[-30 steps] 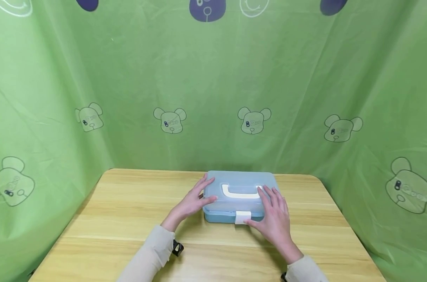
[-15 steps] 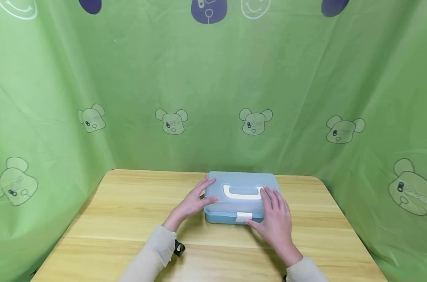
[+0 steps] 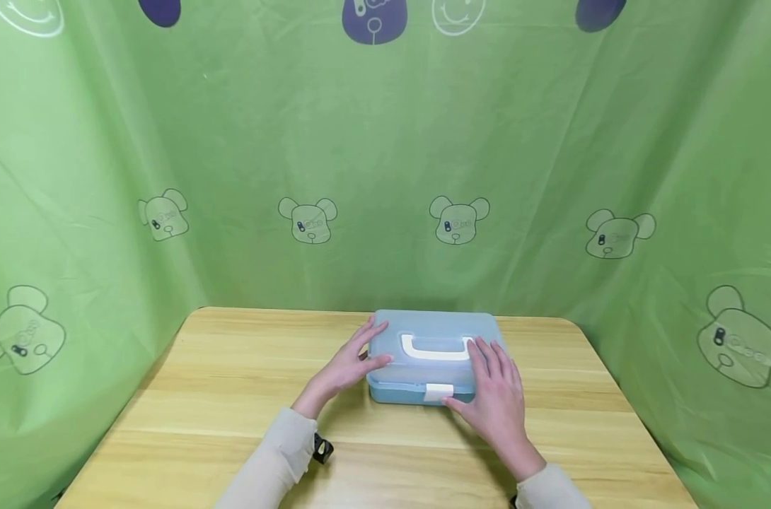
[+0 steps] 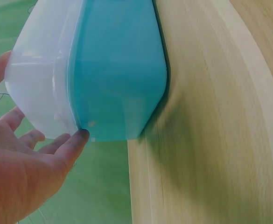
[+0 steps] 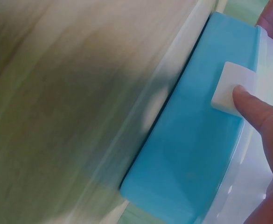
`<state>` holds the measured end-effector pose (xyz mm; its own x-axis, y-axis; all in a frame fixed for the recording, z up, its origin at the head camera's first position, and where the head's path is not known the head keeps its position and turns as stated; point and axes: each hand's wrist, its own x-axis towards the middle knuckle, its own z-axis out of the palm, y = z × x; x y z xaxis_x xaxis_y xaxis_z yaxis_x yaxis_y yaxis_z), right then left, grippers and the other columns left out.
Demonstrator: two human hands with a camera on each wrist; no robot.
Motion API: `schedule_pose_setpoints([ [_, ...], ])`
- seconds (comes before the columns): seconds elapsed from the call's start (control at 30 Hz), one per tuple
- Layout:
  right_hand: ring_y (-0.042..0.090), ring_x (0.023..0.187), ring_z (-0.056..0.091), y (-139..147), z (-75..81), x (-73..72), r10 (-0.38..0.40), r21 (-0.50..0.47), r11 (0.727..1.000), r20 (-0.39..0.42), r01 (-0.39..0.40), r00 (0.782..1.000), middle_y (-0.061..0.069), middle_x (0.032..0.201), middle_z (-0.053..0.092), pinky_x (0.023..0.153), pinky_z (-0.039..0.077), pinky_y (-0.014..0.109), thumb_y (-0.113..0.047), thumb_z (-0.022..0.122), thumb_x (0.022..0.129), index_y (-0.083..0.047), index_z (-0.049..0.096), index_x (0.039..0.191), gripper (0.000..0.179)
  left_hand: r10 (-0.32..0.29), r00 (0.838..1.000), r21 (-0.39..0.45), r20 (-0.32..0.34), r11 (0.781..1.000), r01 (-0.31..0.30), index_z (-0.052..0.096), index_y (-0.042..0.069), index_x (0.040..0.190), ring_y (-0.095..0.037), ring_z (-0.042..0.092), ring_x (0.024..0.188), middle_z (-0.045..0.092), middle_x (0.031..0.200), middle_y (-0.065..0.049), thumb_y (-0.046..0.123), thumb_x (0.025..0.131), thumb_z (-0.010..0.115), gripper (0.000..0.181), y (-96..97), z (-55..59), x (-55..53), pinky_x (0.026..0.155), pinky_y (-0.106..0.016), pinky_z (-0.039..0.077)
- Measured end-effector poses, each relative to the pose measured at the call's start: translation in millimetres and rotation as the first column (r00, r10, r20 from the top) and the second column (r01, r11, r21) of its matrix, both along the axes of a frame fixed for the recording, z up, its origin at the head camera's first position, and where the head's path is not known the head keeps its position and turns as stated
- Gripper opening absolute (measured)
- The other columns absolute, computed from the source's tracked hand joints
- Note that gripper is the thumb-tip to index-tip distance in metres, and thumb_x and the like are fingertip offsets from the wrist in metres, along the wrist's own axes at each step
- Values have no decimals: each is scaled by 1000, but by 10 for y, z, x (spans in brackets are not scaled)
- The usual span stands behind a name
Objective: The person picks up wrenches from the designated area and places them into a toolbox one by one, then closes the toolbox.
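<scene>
A toolbox [image 3: 436, 322] with a pale translucent lid, a blue base and a white carry handle [image 3: 433, 351] stands on the table with its lid down. My left hand [image 3: 344, 362] touches its left end, thumb at the front corner and fingers spread. The left wrist view shows those fingertips against the lid's end [image 4: 38, 74] and near the seam. My right hand [image 3: 500, 406] lies over the right part, its fingers on the lid beside the handle. In the right wrist view the right thumb [image 5: 253, 106] presses on the white latch [image 5: 234, 88], which lies over the blue front.
The light wooden table [image 3: 264, 410] has a rounded far edge just behind the toolbox. A green curtain [image 3: 385, 141] with bear-head prints encloses the table at the back and both sides.
Under the right thumb the latch's lower edge has come in toward the base, mostly between the first two frames. Both hands and the toolbox keep their places; the view shifts slightly.
</scene>
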<state>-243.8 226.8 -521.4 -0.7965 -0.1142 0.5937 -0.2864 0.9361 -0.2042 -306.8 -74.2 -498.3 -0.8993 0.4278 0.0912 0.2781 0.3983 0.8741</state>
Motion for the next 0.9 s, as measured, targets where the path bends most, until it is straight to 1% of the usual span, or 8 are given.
schedule_pose_setpoints([
  [0.17,45,146,35,6,-8,-1,4,0,1000,-1,-4,1000,18,157,45,120,30,62,-51,101,50,-7,45,153,125,0,1000,-11,-5,1000,0,31,34,163,-33,4,161,1,174,9,50,96,68,78,-1,-7,5,125,-70,10],
  [0.37,45,146,34,12,-12,-10,2,1,1000,8,-2,1000,17,158,44,121,29,62,-51,101,50,-7,46,153,124,6,1000,-4,1,1000,-6,31,35,162,-32,4,161,0,174,11,51,96,69,78,2,-8,4,125,-70,10],
  [0.47,44,147,34,14,-3,-4,5,-7,1000,16,-5,1000,16,158,44,121,29,62,-50,102,50,-7,47,151,123,5,1000,-6,-16,1000,-6,32,32,163,-35,5,161,1,175,6,49,97,68,77,6,-8,9,124,-72,11],
  [0.6,45,146,35,30,24,6,23,-34,999,30,-22,999,17,157,46,120,30,64,-47,102,51,-7,49,150,119,6,1000,-3,-31,1000,-6,32,29,163,-37,6,161,2,175,3,47,98,68,76,12,3,22,123,-72,11],
  [0.63,45,146,35,37,33,7,30,-44,999,35,-29,999,16,157,46,119,31,65,-46,102,52,-7,50,150,118,7,1000,-1,-28,1000,-7,32,30,163,-37,6,161,2,175,4,46,98,68,76,13,5,23,123,-72,11],
  [0.73,45,145,36,66,66,6,56,-80,995,46,-52,997,16,156,47,116,33,68,-45,101,55,-7,52,148,112,5,1000,3,-30,1000,-4,32,29,163,-37,6,161,2,175,2,45,98,68,76,16,9,28,123,-72,11],
  [0.87,44,145,36,99,116,2,90,-152,985,65,-79,994,16,155,50,113,36,70,-45,96,65,-6,56,145,98,2,999,7,-33,1000,-1,33,28,163,-39,7,160,3,176,-3,45,98,68,75,10,3,22,123,-73,13],
  [0.9,44,145,36,103,126,0,95,-168,982,72,-82,993,15,155,50,113,36,70,-46,95,68,-6,56,145,95,3,1000,7,-31,1000,-2,33,28,163,-39,7,160,3,176,-2,45,98,68,75,8,3,22,123,-73,13],
])
